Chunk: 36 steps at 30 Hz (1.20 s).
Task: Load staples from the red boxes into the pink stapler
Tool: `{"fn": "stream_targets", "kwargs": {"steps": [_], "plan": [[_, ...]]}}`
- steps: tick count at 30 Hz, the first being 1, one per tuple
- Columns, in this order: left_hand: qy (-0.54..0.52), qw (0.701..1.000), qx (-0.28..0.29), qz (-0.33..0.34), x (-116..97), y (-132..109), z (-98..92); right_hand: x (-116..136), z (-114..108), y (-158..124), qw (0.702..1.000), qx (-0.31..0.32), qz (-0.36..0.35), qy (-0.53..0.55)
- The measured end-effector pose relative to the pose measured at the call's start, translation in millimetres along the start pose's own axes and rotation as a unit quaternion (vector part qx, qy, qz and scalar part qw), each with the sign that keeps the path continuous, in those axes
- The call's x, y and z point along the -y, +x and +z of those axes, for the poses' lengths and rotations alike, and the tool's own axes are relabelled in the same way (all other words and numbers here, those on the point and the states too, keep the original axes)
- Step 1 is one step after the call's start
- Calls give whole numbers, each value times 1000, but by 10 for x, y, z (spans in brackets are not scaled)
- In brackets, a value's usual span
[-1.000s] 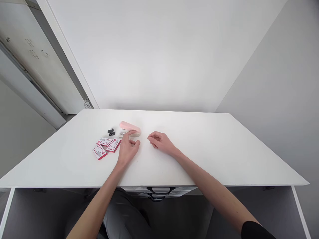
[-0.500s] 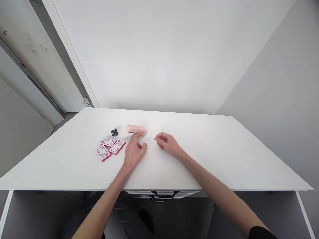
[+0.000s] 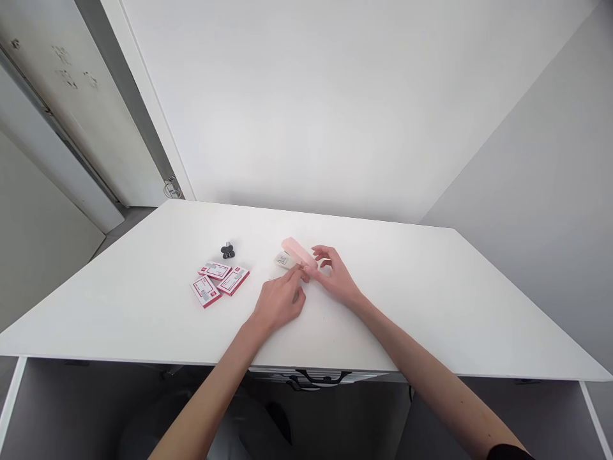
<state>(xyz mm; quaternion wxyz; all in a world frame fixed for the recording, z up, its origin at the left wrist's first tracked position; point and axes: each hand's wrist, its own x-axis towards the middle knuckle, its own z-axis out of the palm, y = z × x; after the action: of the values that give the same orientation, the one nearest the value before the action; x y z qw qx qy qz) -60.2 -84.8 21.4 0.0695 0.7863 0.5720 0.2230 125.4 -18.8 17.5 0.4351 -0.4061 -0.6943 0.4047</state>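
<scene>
A pink stapler (image 3: 295, 250) is in the middle of the white table (image 3: 431, 306), tilted, with its labelled underside toward the left. My left hand (image 3: 280, 299) reaches in from below, its curled fingertips pinching the stapler's near end. My right hand (image 3: 336, 273) comes from the right and grips the same end with thumb and fingers, the other fingers loosely spread. Three red-and-white small boxes (image 3: 219, 280) lie together to the left of my hands. A small black clip (image 3: 228, 250) stands just behind them.
A white wall rises behind the table and a grey wall runs along the right. A door frame (image 3: 143, 121) stands at the back left. Black drawer handles (image 3: 320, 377) show under the table's front edge.
The pink stapler has moved right, away from the boxes, and now sits tilted between both hands. My left hand followed it; my right hand opened and took hold of it.
</scene>
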Motion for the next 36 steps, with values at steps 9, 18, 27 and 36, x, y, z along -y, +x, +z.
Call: {"fn": "stream_targets", "kwargs": {"steps": [9,18,27,36], "plan": [[-11,997,-16,71,-35,-65,27,43,-15,-34,997,47,59,-5],[19,997,-78,22,-84,-65,10,104,-27,-62,998,28,57,-3],[63,985,-157,-26,-63,-32,28,26,-10,-40,999,10,40,-3],[-1,984,-176,-19,5,-32,115,-45,-24,-27,999,3,41,-14]]}}
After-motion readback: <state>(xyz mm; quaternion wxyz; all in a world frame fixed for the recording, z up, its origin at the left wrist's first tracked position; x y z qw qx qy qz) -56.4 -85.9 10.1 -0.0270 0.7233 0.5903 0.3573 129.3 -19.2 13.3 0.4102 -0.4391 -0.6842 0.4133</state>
